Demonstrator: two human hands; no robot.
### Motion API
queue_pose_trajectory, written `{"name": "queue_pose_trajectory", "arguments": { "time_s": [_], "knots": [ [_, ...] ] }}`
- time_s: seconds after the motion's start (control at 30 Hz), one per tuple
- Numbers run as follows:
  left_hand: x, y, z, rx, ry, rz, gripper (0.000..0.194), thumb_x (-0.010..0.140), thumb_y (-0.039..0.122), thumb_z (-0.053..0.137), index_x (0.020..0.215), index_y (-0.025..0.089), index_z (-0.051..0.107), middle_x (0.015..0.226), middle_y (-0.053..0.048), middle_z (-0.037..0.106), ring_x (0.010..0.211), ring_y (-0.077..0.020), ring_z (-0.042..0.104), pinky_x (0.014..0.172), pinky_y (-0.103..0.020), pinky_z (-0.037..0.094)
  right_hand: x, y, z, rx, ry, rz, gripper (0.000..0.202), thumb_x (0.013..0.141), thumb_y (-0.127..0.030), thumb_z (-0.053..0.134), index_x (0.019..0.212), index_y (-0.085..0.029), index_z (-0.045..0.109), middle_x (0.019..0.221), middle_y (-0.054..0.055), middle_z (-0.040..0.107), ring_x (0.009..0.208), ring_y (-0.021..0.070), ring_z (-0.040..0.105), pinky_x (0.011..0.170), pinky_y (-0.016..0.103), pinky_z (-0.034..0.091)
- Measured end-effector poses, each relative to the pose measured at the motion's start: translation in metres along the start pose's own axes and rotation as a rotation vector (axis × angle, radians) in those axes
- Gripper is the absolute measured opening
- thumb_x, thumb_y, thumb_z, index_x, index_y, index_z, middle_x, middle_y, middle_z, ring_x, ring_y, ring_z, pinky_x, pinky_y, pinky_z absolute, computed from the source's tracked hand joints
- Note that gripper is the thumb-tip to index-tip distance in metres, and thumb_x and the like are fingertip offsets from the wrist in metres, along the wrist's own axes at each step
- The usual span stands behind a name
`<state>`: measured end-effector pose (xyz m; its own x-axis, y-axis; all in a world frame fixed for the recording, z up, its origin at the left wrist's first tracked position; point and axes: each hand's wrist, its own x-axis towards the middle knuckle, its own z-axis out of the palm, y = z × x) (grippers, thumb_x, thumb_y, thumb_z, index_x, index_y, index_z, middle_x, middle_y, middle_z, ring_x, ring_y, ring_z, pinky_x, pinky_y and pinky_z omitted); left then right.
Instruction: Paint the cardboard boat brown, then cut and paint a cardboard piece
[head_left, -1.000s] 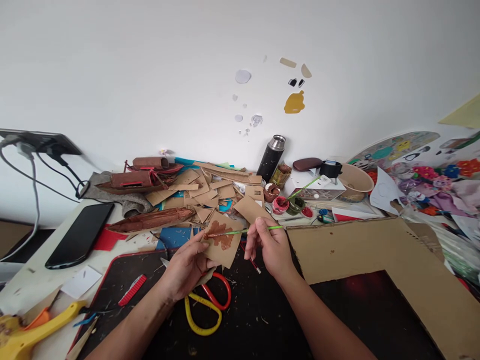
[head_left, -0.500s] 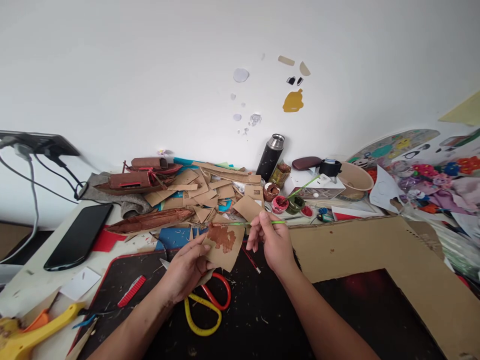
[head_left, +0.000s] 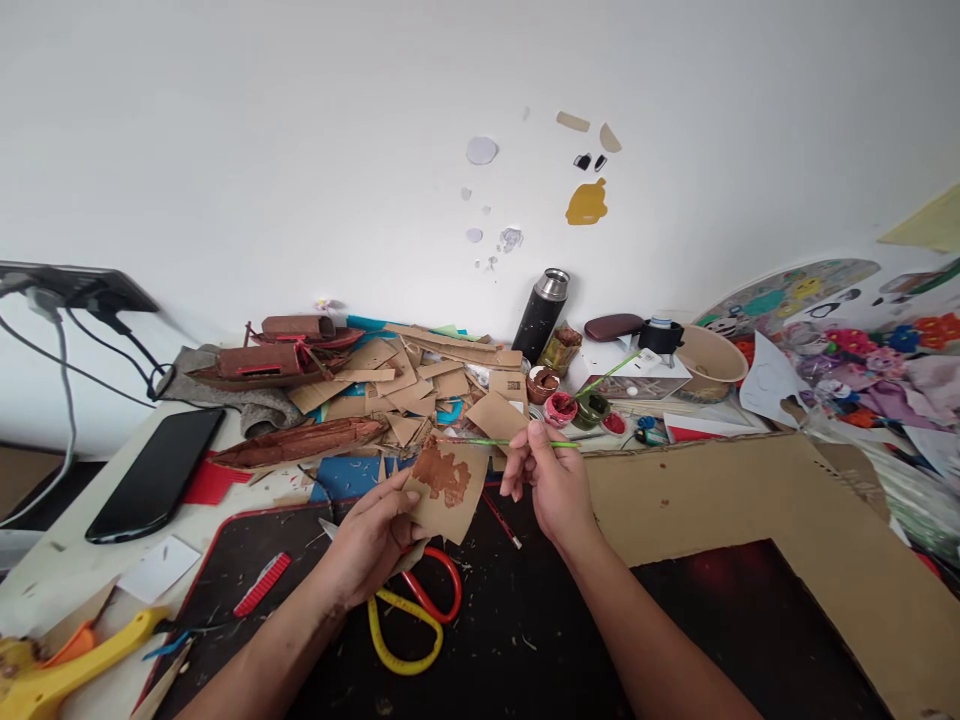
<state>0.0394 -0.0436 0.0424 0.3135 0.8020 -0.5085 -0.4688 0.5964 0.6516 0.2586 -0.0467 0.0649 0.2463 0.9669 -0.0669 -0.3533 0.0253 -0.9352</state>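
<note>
My left hand (head_left: 375, 535) is closed on a piece of cardboard (head_left: 469, 500), its upper left part coated in brown paint. My right hand (head_left: 551, 485) pinches a thin green paintbrush (head_left: 491, 442), held almost level, with its brown tip at the cardboard's top edge. Below my left hand lie scissors (head_left: 405, 668) with one yellow and one red handle loop. A red pencil (head_left: 504, 520) rests on the dark mat between my hands. Beyond my right hand stand an open jar of brown paint (head_left: 541, 384) and a pink jar (head_left: 560, 408) with another green brush in it.
Brown model boats (head_left: 259, 366) and cardboard scraps (head_left: 405, 385) crowd the back, beside a black thermos (head_left: 541, 315). A phone (head_left: 157, 475) lies at left, near a yellow glue gun (head_left: 90, 660). A large cut cardboard sheet (head_left: 690, 500) covers the right side.
The brush and my right hand have shifted slightly right, its tip moving along the cardboard's top edge. My left hand keeps its hold on the cardboard.
</note>
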Motion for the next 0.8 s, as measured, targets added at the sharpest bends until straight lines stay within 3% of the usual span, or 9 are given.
{"name": "queue_pose_trajectory", "arguments": {
  "time_s": [0.17, 0.47, 0.8],
  "knots": [
    [-0.001, 0.006, 0.004, -0.014, -0.014, 0.027, 0.040, 0.069, 0.015, 0.084, 0.109, 0.014, 0.079, 0.096, -0.009, 0.082, 0.074, -0.0209, 0.076, 0.063, -0.028, 0.065, -0.004, 0.003, -0.002, -0.020, -0.068, 0.054, 0.053, 0.091, -0.069, 0.074, 0.078, -0.019, 0.066, 0.050, -0.002, 0.064, 0.035, 0.0138, 0.061, 0.033, 0.018, 0.041],
    [-0.003, 0.006, 0.005, 0.012, -0.078, 0.033, 0.038, 0.066, 0.020, 0.090, 0.103, 0.016, 0.081, 0.093, -0.007, 0.083, 0.070, -0.0180, 0.074, 0.063, -0.025, 0.063, 0.006, -0.004, 0.003, 0.063, 0.064, 0.055, 0.057, 0.076, -0.072, 0.086, 0.076, -0.018, 0.066, 0.050, -0.002, 0.064, 0.034, 0.0129, 0.058, 0.031, 0.018, 0.038],
    [-0.004, 0.006, 0.007, 0.010, -0.084, 0.020, 0.035, 0.066, 0.018, 0.089, 0.100, 0.015, 0.080, 0.086, -0.007, 0.080, 0.067, -0.0175, 0.072, 0.063, -0.026, 0.063, 0.009, -0.004, 0.001, 0.086, 0.136, 0.060, 0.057, 0.075, -0.071, 0.087, 0.078, -0.019, 0.066, 0.050, -0.002, 0.064, 0.034, 0.0123, 0.057, 0.032, 0.018, 0.038]
  ]
}}
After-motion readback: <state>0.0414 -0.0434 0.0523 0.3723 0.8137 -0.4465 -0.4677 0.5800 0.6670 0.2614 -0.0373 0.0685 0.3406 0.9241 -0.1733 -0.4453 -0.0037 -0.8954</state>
